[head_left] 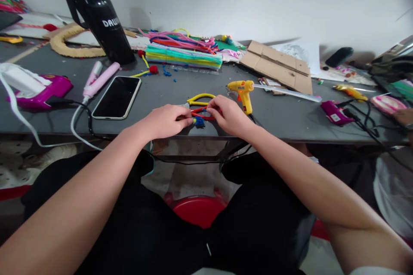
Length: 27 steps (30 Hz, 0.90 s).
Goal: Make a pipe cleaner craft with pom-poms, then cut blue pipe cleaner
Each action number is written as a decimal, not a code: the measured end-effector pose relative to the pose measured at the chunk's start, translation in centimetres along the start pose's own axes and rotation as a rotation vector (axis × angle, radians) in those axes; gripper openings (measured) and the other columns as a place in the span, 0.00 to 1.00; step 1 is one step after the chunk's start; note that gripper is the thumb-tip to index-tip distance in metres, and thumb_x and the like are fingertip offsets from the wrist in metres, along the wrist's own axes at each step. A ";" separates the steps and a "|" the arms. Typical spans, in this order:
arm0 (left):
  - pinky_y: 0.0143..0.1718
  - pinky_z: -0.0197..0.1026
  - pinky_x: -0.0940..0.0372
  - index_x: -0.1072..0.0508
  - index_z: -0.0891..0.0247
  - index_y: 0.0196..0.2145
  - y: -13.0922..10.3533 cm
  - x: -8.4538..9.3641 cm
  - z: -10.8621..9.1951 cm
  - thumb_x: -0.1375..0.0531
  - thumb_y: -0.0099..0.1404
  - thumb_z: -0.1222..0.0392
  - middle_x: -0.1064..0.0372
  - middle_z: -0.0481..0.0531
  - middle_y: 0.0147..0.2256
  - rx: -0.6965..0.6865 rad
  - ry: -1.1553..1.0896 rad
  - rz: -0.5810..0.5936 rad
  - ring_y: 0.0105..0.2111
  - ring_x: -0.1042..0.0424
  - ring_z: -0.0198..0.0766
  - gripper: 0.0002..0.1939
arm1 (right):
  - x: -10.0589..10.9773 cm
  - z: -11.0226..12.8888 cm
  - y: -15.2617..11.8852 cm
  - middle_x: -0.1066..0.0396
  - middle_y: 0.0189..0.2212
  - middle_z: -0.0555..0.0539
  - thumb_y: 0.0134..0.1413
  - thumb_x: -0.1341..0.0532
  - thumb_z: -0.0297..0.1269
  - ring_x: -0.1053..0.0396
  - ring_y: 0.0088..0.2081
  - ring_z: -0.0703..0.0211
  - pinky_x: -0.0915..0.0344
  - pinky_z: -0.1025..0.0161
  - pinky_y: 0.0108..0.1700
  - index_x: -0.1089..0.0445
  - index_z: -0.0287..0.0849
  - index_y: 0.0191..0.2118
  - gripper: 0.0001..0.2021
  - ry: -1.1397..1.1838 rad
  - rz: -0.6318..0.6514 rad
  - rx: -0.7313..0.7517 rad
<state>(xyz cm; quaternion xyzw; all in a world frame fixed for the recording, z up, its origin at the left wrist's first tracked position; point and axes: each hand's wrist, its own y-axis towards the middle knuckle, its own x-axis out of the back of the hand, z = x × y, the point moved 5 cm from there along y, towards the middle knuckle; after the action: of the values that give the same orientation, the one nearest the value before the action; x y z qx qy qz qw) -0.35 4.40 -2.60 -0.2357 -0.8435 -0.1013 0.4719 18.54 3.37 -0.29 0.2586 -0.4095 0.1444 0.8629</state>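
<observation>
My left hand (171,120) is closed in a pinch near the table's front edge. From its fingertips sticks out a short yellow stem with a fuzzy blue tuft (199,121), which looks like pipe cleaner. My right hand (230,114) has thumb and forefinger pressed together just right of the tuft, apart from it. A tiny blue bit shows close to those fingertips, but whether they grip it is unclear. Behind and between both hands lie a yellow tool handle (201,96) and a red tool handle (197,113), like those of pliers, partly covered by my fingers.
A yellow glue gun (241,92) with a clear glue stick lies right of my hands. Leftward are a phone (118,97), a pink hair straightener (100,79) and a black bottle (101,21). Bundled pipe cleaners (183,55) and cardboard (277,64) lie behind. Another person's hand (404,117) shows far right.
</observation>
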 end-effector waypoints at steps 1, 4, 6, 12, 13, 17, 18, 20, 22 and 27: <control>0.29 0.39 0.48 0.22 0.54 0.32 0.0 0.0 0.0 0.43 0.63 0.44 0.26 0.49 0.29 0.002 0.010 0.002 0.27 0.32 0.41 0.14 | 0.0 -0.3 0.1 0.32 0.35 0.44 0.63 0.45 0.32 0.35 0.37 0.56 0.40 0.60 0.41 0.31 0.39 0.35 0.06 -0.045 -0.002 -0.006; 0.30 0.39 0.48 0.24 0.54 0.31 -0.3 0.3 -0.3 0.44 0.64 0.44 0.26 0.48 0.29 0.017 0.035 0.021 0.27 0.32 0.40 0.15 | 0.3 -0.5 0.3 0.31 0.37 0.42 0.64 0.46 0.32 0.33 0.38 0.56 0.39 0.60 0.42 0.28 0.39 0.37 0.10 -0.090 0.031 0.009; 0.30 0.39 0.48 0.24 0.55 0.33 -0.5 0.5 -0.7 0.45 0.65 0.44 0.25 0.48 0.30 0.022 0.044 0.043 0.29 0.32 0.40 0.16 | 1.3 -0.4 -0.1 0.30 0.38 0.42 0.64 0.45 0.33 0.33 0.37 0.57 0.39 0.61 0.41 0.27 0.39 0.37 0.09 -0.081 0.027 0.014; 0.29 0.40 0.49 0.26 0.56 0.33 -1.0 0.6 -1.3 0.47 0.67 0.44 0.25 0.49 0.32 0.042 0.092 0.007 0.29 0.32 0.40 0.17 | 6.0 -3.3 -4.0 0.45 0.16 0.52 0.56 0.40 0.57 0.48 0.22 0.65 0.50 0.63 0.27 0.38 0.41 0.18 0.26 -0.132 0.219 -0.350; 0.29 0.40 0.49 0.26 0.57 0.33 -1.1 0.5 -1.3 0.47 0.67 0.44 0.25 0.49 0.32 0.042 0.102 -0.006 0.29 0.33 0.39 0.17 | 7.1 -4.3 -4.6 0.47 0.15 0.53 0.55 0.41 0.61 0.50 0.21 0.65 0.52 0.62 0.26 0.41 0.42 0.16 0.29 -0.198 0.174 -0.439; 0.28 0.40 0.50 0.27 0.57 0.31 -1.2 0.3 -1.3 0.47 0.67 0.46 0.26 0.48 0.31 0.030 0.114 -0.029 0.28 0.34 0.38 0.16 | 9.1 -7.1 -4.3 0.34 0.24 0.48 0.49 0.40 0.65 0.40 0.27 0.59 0.46 0.61 0.30 0.31 0.42 0.27 0.27 -0.341 -0.095 -0.570; 0.28 0.40 0.50 0.27 0.57 0.31 -1.2 0.2 -1.3 0.46 0.67 0.46 0.26 0.48 0.30 0.027 0.109 -0.032 0.28 0.34 0.37 0.15 | 8.7 -7.4 -3.7 0.32 0.28 0.46 0.48 0.39 0.65 0.38 0.29 0.57 0.44 0.61 0.31 0.29 0.41 0.30 0.26 -0.330 -0.118 -0.555; 0.28 0.39 0.50 0.28 0.58 0.30 -1.3 0.2 -1.3 0.46 0.67 0.46 0.27 0.47 0.29 0.025 0.097 -0.041 0.27 0.35 0.37 0.15 | 7.2 -7.8 -2.4 0.30 0.30 0.45 0.50 0.39 0.62 0.35 0.33 0.54 0.42 0.60 0.34 0.28 0.41 0.32 0.24 -0.285 -0.111 -0.515; 0.28 0.39 0.50 0.28 0.59 0.30 -1.4 0.3 -1.2 0.46 0.66 0.47 0.28 0.47 0.27 0.024 0.072 -0.058 0.26 0.36 0.36 0.15 | 5.9 -7.9 -1.4 0.30 0.30 0.45 0.52 0.39 0.56 0.35 0.33 0.53 0.41 0.59 0.35 0.28 0.41 0.33 0.20 -0.211 -0.145 -0.511; 0.27 0.39 0.49 0.29 0.60 0.28 -1.6 0.3 -1.1 0.45 0.66 0.48 0.32 0.47 0.24 0.005 -0.003 -0.089 0.23 0.39 0.34 0.15 | 4.5 -6.9 -1.4 0.29 0.30 0.46 0.52 0.37 0.50 0.34 0.31 0.57 0.38 0.61 0.32 0.27 0.40 0.36 0.17 0.265 -0.183 -0.505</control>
<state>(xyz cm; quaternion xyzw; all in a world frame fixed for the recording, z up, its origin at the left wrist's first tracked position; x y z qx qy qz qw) -0.46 2.70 -1.65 -0.1970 -0.8541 -0.1197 0.4662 26.37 6.29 -0.90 0.0504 -0.2915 -0.0078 0.9552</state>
